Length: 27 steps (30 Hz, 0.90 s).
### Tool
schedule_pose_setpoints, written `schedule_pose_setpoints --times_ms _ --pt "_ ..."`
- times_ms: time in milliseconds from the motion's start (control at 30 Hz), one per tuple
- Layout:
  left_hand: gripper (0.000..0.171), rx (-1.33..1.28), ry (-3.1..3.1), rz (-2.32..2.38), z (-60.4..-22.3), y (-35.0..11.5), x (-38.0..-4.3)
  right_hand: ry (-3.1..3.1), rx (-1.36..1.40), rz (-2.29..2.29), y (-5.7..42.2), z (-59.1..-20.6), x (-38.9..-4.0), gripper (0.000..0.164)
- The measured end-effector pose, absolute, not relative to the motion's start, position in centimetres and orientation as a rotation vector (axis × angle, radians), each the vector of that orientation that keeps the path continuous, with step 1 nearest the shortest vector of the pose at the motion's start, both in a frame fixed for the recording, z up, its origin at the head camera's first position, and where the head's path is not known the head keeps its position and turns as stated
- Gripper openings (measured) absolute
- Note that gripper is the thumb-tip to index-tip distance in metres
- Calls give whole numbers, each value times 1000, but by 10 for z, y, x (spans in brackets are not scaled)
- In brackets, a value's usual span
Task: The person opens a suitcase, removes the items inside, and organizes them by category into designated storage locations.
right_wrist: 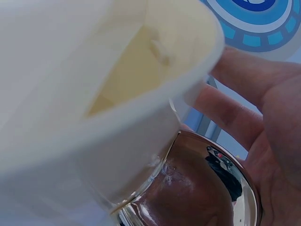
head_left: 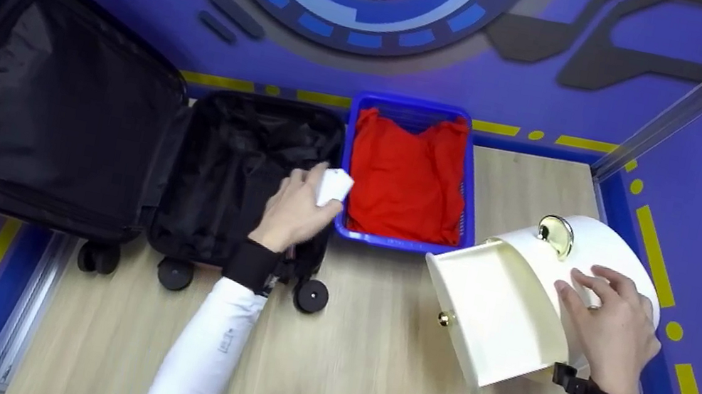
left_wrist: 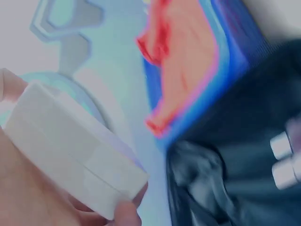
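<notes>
My left hand (head_left: 299, 211) grips a small white box (head_left: 334, 187) over the right edge of an open black suitcase (head_left: 210, 215). The left wrist view shows the white box (left_wrist: 75, 146) close up, with fingers around it. On the right, a rounded white cabinet (head_left: 606, 245) sits at an angle with its drawer (head_left: 503, 318) pulled out. A gold knob (head_left: 446, 318) is on the drawer front, and a round gold piece (head_left: 556, 235) stands on the cabinet's side. My right hand (head_left: 620, 331) is at the cabinet, its fingers loosely bent near the rim (right_wrist: 207, 66).
A blue basket (head_left: 400, 243) with red cloth (head_left: 408, 178) inside stands between suitcase and cabinet, against the back wall. The suitcase lid (head_left: 62, 117) leans open at left. Small white objects (left_wrist: 284, 165) show in the suitcase in the left wrist view.
</notes>
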<state>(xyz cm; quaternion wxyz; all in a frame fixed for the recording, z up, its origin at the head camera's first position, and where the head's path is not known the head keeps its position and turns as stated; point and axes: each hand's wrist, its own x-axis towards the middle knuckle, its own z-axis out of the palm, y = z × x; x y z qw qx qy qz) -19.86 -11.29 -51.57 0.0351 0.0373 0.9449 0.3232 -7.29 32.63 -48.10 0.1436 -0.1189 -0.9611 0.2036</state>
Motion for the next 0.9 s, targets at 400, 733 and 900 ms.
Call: schedule_pose_setpoints --times_ms 400,733,900 --pt "85 639 2817 1126 -496 -16 -174 -2761 -335 595 326 -481 -72 41" --pt "92 881 2850 929 -500 54 -145 -2774 -349 590 326 -481 -72 42" --pt "90 983 2918 777 -506 77 -131 -2783 -368 608 326 -481 -73 44"
